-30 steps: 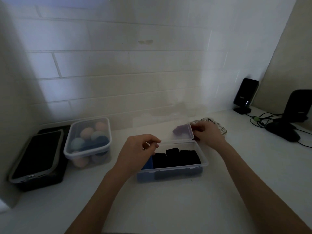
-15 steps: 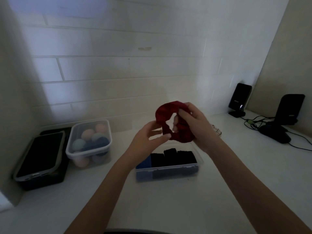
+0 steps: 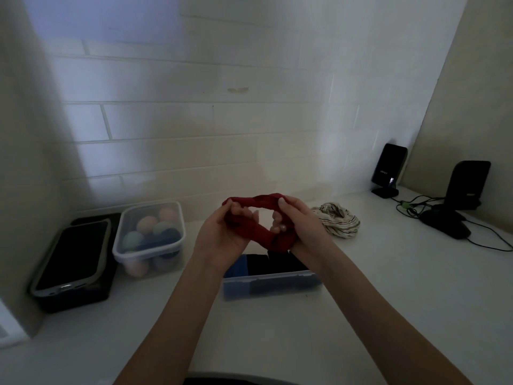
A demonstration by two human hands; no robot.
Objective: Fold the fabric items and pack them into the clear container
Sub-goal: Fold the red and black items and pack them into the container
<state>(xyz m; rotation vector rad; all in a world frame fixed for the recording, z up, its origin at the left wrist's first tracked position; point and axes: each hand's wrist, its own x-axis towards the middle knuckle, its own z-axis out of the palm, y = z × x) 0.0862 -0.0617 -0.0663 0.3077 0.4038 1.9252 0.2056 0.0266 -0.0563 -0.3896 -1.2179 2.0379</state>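
Observation:
A dark red fabric item (image 3: pixel 256 230) forms a loop in the air above the clear container (image 3: pixel 270 279). My left hand (image 3: pixel 222 234) grips its left side, fingers curled into the cloth. My right hand (image 3: pixel 298 222) pinches its right side, thumb on top. The container sits on the white counter and holds a folded blue piece and dark folded pieces standing side by side. A striped cream fabric item (image 3: pixel 337 219) lies bunched on the counter, right of my hands.
A lidded tub of pastel balls (image 3: pixel 150 237) stands at the left, next to a phone on a black box (image 3: pixel 73 262). Two black stands (image 3: pixel 388 169) and cables (image 3: pixel 444 220) occupy the back right. A tiled wall rises behind.
A second ago my hands were down at the container. The right hand lifted the red fabric, the left hand took hold too, and the loop now spreads wider between them.

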